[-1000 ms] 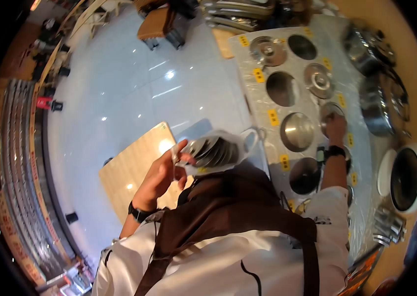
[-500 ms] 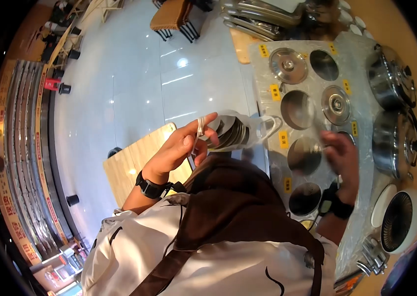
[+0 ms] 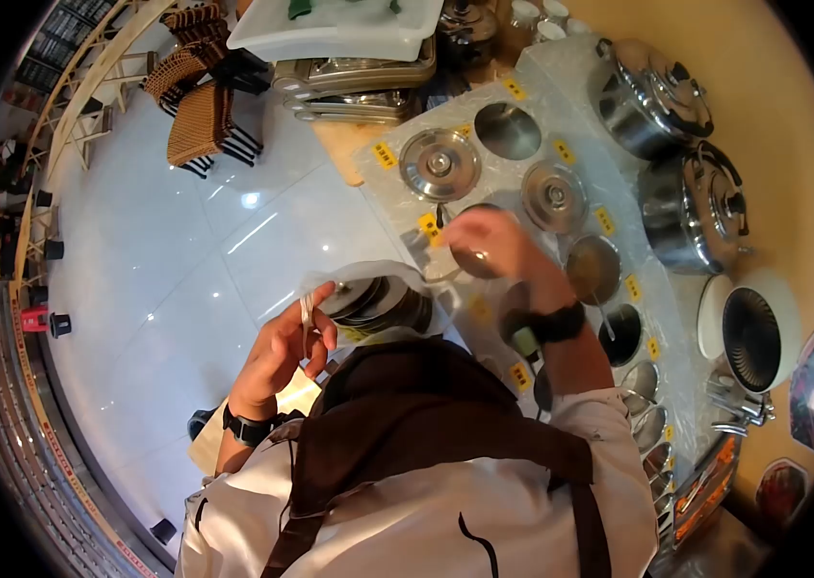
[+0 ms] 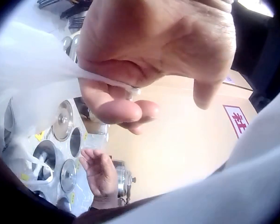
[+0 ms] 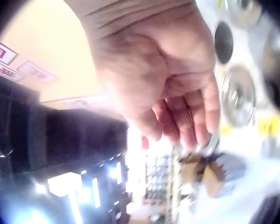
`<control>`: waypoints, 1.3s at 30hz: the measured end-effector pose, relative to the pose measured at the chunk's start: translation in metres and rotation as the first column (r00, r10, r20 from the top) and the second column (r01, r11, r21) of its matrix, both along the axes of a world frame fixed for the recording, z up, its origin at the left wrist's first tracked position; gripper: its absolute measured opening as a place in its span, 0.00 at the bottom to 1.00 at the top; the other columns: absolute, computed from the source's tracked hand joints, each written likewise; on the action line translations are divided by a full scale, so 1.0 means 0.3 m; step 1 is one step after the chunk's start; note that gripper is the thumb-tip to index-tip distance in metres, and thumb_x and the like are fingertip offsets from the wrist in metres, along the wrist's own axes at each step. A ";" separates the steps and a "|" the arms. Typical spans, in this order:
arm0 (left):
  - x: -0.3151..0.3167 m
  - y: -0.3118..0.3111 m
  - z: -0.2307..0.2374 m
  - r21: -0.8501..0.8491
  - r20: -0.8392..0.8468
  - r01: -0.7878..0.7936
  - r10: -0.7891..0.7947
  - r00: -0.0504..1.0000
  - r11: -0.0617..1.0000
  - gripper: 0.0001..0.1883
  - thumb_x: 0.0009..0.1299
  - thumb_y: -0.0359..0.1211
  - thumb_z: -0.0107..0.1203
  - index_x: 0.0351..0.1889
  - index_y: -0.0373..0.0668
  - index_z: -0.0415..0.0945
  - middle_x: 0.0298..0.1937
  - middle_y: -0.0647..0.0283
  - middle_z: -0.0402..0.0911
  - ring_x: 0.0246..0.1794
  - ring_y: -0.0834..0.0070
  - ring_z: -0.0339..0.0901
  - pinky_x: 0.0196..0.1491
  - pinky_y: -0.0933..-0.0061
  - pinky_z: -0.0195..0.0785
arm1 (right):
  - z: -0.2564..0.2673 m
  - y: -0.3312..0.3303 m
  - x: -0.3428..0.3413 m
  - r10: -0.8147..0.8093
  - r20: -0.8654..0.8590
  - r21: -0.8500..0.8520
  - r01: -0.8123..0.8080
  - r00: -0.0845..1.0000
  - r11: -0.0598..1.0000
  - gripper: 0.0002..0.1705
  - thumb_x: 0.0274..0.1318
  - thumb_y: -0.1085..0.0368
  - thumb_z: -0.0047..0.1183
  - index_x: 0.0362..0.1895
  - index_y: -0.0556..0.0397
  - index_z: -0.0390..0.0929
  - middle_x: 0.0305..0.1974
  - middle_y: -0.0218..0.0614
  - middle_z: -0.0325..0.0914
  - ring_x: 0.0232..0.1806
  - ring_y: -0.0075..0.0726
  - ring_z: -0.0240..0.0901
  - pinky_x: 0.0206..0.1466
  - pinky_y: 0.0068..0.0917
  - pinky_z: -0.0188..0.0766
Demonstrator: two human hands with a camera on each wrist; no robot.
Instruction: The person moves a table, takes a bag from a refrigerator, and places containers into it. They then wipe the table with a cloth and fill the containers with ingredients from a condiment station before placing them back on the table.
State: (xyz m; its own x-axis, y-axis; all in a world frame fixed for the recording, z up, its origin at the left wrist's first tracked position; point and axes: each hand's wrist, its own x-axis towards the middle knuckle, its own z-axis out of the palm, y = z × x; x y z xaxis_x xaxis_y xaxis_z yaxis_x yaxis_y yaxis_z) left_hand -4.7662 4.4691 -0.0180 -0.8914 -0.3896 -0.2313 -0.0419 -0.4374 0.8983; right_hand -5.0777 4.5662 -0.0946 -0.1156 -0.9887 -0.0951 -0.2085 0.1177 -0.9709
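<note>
A white translucent bag (image 3: 383,297) with several dark discs inside hangs beside the brown apron. Its gathered handle loops over the fingers of my left hand (image 3: 284,347), which are curled round it; the left wrist view shows the stretched plastic (image 4: 60,65) at the curled fingers of the left hand (image 4: 154,51). My right hand (image 3: 498,246), blurred, is over the counter of round wells, above a dark well. In the right wrist view the right hand (image 5: 163,74) has relaxed fingers and an empty palm.
Lidded wells (image 3: 439,165) and yellow labels (image 3: 385,155) line the counter. Steel pots (image 3: 691,207) stand at its right side, stacked trays (image 3: 354,82) at its far end. Woven chairs (image 3: 205,125) stand on the tiled floor.
My right hand went from a well at the counter's right side towards its left side, nearer the bag. The view has shifted, and the left hand still holds the bag.
</note>
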 end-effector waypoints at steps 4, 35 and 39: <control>-0.032 -0.011 -0.011 -0.086 0.068 -0.002 0.008 0.998 0.996 0.50 0.58 0.65 0.43 0.64 0.31 0.50 0.33 0.62 0.69 0.16 0.83 0.60 0.22 0.85 0.55 | -0.394 0.071 -0.436 -0.352 -0.843 -0.043 0.599 0.408 0.799 0.15 0.46 0.59 0.51 0.37 0.54 0.75 0.38 0.44 0.73 0.43 0.49 0.69 0.47 0.38 0.65; 0.063 -0.061 -0.007 -0.065 0.046 -0.131 0.134 0.990 0.989 0.47 0.61 0.64 0.39 0.65 0.33 0.49 0.32 0.63 0.69 0.16 0.84 0.57 0.20 0.85 0.52 | -0.123 -0.328 0.512 0.489 -0.278 -0.225 -0.551 0.826 0.803 0.14 0.46 0.65 0.53 0.41 0.52 0.75 0.40 0.44 0.74 0.39 0.48 0.70 0.41 0.33 0.67; 0.102 -0.067 -0.019 -0.006 0.013 -0.220 0.220 0.975 0.975 0.47 0.61 0.64 0.41 0.64 0.31 0.50 0.31 0.63 0.69 0.16 0.84 0.57 0.21 0.85 0.53 | -0.022 -0.356 0.326 0.600 0.110 0.055 -0.608 0.792 0.792 0.14 0.48 0.61 0.55 0.38 0.54 0.77 0.33 0.42 0.77 0.33 0.36 0.73 0.39 0.27 0.69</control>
